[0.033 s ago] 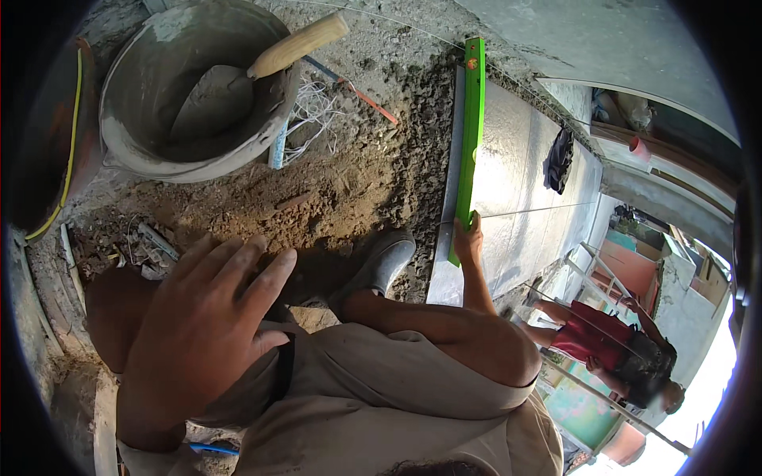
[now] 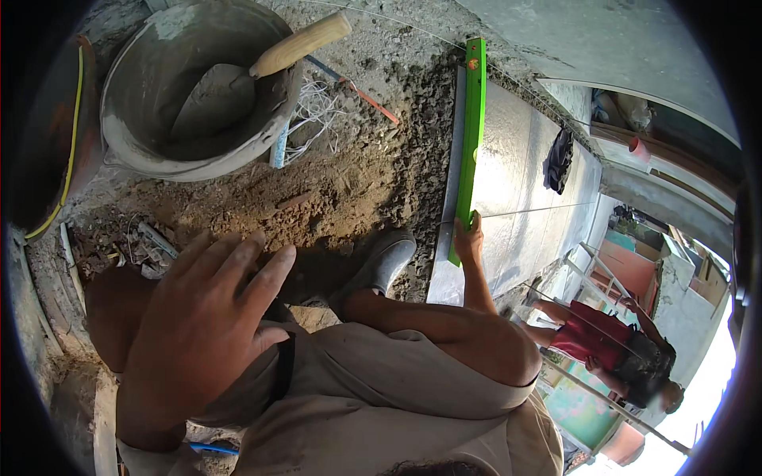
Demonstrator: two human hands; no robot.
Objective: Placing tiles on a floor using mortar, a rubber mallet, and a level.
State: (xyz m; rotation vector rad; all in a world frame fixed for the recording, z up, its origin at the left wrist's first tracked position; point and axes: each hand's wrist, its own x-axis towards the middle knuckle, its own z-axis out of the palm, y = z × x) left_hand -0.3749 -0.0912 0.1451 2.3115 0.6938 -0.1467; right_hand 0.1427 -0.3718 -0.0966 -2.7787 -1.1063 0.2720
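My right hand [image 2: 467,235] grips the near end of a bright green spirit level [image 2: 473,131]. The level lies along the edge of a large grey tile [image 2: 508,119], by a strip of rough mortar [image 2: 425,135]. On the left, my left hand [image 2: 206,317] hangs above my knee with fingers apart, and it holds nothing. Beyond it stands a mortar-smeared bucket [image 2: 194,168]. A trowel [image 2: 302,45] leans inside the bucket, its wooden handle over the rim and its blade in grey mortar.
A taut string [image 2: 540,209] crosses the tiles. Dark cloth [image 2: 559,161] lies on the tiled floor. Tangled white string [image 2: 313,119] sits beside the bucket, and a second container [image 2: 59,135] stands at far left. Another person [image 2: 611,341] in red shorts is at the right.
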